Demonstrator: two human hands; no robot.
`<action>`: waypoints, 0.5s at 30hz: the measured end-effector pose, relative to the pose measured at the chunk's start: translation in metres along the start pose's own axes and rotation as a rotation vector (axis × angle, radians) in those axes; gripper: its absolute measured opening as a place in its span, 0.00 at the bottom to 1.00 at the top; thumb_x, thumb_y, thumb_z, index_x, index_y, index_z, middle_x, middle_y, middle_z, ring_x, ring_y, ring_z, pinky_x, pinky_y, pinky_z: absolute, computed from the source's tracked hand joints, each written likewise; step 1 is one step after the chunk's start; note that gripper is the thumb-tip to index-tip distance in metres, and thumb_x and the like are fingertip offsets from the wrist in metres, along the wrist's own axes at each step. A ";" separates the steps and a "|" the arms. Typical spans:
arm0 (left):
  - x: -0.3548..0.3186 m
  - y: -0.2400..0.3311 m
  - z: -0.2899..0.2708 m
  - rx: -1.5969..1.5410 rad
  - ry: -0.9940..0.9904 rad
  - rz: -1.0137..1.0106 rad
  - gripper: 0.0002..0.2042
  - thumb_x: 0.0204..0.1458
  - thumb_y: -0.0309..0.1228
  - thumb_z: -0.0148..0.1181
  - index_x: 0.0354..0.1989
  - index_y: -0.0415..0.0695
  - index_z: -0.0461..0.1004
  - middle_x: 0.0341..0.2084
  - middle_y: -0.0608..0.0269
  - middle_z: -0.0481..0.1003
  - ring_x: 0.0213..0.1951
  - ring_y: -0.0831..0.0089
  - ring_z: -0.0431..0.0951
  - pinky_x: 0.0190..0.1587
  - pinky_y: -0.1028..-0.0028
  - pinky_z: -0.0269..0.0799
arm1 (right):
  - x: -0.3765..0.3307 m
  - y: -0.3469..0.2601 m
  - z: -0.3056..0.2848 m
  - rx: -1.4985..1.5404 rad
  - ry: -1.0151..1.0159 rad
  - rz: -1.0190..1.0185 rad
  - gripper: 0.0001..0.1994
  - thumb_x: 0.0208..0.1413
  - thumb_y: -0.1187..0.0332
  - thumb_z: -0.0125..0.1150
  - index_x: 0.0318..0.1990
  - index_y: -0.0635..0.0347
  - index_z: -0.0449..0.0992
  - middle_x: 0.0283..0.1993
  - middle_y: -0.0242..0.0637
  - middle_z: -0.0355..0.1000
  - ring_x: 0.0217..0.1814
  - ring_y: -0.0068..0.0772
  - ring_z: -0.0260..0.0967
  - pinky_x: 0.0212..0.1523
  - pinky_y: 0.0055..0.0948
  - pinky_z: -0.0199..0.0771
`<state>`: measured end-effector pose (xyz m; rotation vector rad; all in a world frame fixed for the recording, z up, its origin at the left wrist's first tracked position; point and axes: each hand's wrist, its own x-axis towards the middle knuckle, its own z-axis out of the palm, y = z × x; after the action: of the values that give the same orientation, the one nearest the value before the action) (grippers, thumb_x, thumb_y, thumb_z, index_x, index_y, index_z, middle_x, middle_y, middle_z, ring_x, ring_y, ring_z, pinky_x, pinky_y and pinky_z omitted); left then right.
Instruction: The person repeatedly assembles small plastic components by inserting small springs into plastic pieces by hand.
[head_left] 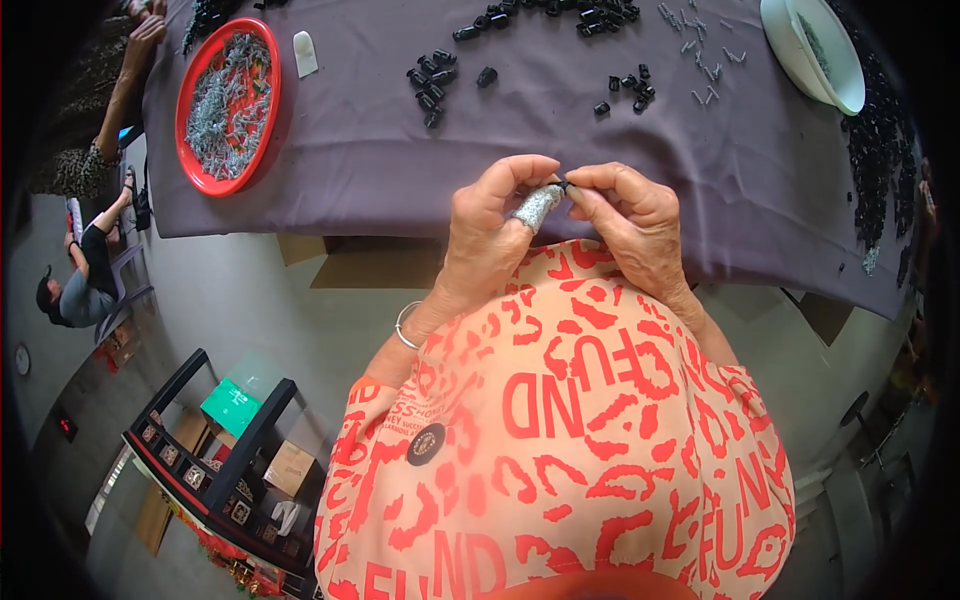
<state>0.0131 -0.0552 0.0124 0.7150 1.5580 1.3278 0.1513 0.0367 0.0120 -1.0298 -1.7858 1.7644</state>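
My left hand point(482, 222) and my right hand point(640, 218) meet just over the near edge of the cloth-covered table. Their fingertips pinch a small black piece point(563, 186) between them; most of it is hidden by the fingers. Silvery tape or foil point(539, 207) is wrapped round my left thumb. Beyond my hands lie loose black plastic parts, one group point(432, 80) ahead to the left and another point(636, 90) ahead to the right. Small silver screws point(708, 70) are scattered farther right.
A red round tray point(273, 95) full of silver screws stands at the left on the grey-purple cloth point(350, 150). A pale bowl point(850, 95) is at the far right, beside a heap of black parts point(880, 170). Another person's arm point(125, 85) reaches in at the upper left.
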 end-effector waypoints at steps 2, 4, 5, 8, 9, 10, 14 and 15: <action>-0.002 -0.002 0.000 -0.046 0.009 -0.027 0.15 0.49 0.14 0.56 0.46 0.35 0.71 0.37 0.63 0.75 0.41 0.79 0.75 0.45 0.81 0.70 | -0.002 0.005 0.000 0.007 -0.017 0.059 0.06 0.53 0.81 0.57 0.39 0.67 0.76 0.34 0.32 0.73 0.34 0.18 0.71 0.35 0.14 0.73; -0.001 -0.005 0.000 -0.089 0.018 -0.050 0.14 0.49 0.14 0.57 0.46 0.35 0.71 0.37 0.63 0.75 0.41 0.79 0.75 0.45 0.81 0.70 | 0.001 0.010 0.001 0.010 -0.014 0.005 0.06 0.53 0.82 0.57 0.38 0.67 0.76 0.35 0.32 0.73 0.35 0.18 0.71 0.35 0.15 0.72; 0.000 -0.006 0.000 -0.194 0.039 -0.049 0.13 0.49 0.14 0.57 0.45 0.35 0.71 0.38 0.63 0.75 0.41 0.79 0.75 0.44 0.81 0.70 | 0.003 0.012 0.001 0.013 -0.010 -0.045 0.06 0.52 0.82 0.57 0.38 0.67 0.77 0.35 0.33 0.72 0.36 0.18 0.70 0.35 0.15 0.72; 0.003 -0.006 -0.002 -0.292 0.067 -0.066 0.10 0.49 0.15 0.58 0.41 0.34 0.73 0.36 0.63 0.76 0.40 0.80 0.75 0.43 0.81 0.71 | 0.010 0.016 0.003 0.077 0.009 -0.101 0.06 0.51 0.83 0.58 0.37 0.67 0.77 0.36 0.34 0.71 0.36 0.19 0.69 0.33 0.17 0.70; 0.004 -0.005 -0.003 -0.288 0.079 -0.086 0.09 0.49 0.15 0.59 0.39 0.34 0.74 0.35 0.63 0.76 0.39 0.80 0.75 0.42 0.81 0.71 | 0.013 0.016 0.003 0.081 0.008 -0.103 0.06 0.51 0.83 0.58 0.37 0.67 0.77 0.36 0.34 0.71 0.36 0.19 0.69 0.33 0.17 0.70; 0.005 -0.005 -0.003 -0.284 0.081 -0.086 0.09 0.49 0.15 0.59 0.39 0.34 0.74 0.35 0.63 0.76 0.39 0.80 0.75 0.42 0.81 0.71 | 0.015 0.014 0.003 0.000 0.015 -0.156 0.07 0.50 0.83 0.58 0.36 0.66 0.76 0.35 0.34 0.71 0.36 0.19 0.68 0.33 0.18 0.69; 0.012 -0.009 -0.004 -0.002 0.126 0.153 0.08 0.45 0.15 0.60 0.35 0.35 0.75 0.31 0.61 0.76 0.34 0.76 0.77 0.38 0.79 0.73 | 0.022 0.008 0.002 -0.181 0.020 -0.256 0.06 0.45 0.81 0.61 0.32 0.64 0.76 0.32 0.36 0.71 0.32 0.31 0.70 0.33 0.25 0.70; 0.014 -0.010 -0.006 0.218 0.115 0.296 0.09 0.44 0.15 0.60 0.35 0.36 0.75 0.31 0.59 0.77 0.33 0.73 0.78 0.37 0.78 0.73 | 0.023 0.011 0.003 -0.178 0.024 -0.256 0.06 0.45 0.81 0.61 0.32 0.64 0.76 0.32 0.36 0.71 0.32 0.31 0.70 0.33 0.25 0.70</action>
<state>0.0039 -0.0476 -0.0015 1.0537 1.7572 1.4459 0.1371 0.0508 -0.0035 -0.8390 -1.9887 1.4559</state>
